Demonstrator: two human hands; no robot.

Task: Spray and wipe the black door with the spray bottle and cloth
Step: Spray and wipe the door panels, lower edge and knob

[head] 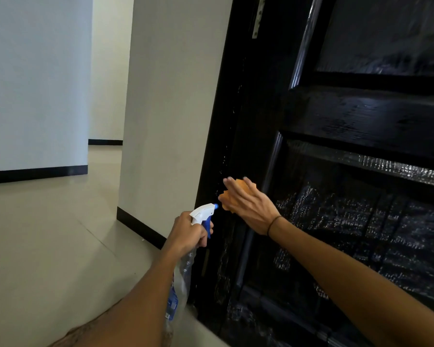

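Landmark: the black door (356,116), a glossy panelled slab with raised rails and recessed panels, tilted in the wide-angle view.

Far left of the door: smooth pale wall (35,83) with a flat black skirting strip (35,174); pale tiled floor (48,246) below it. A plain off-white wall pier (171,108) stands directly against the door's left edge.

Left of the door's lower part: left hand (188,234), fingers curled round the neck of the spray bottle (183,271). Bottle body is clear crinkled plastic with a blue label; the head is white with a blue trigger and blue nozzle tip pointing at the door.

On the door's left stile: right hand (246,201), fingers straight and spread, pressing a crumpled orange cloth (232,196) flat to the wood. A thin dark band circles that wrist.

Lower panel, right of the hand: fine droplets and wet streaks catching light.
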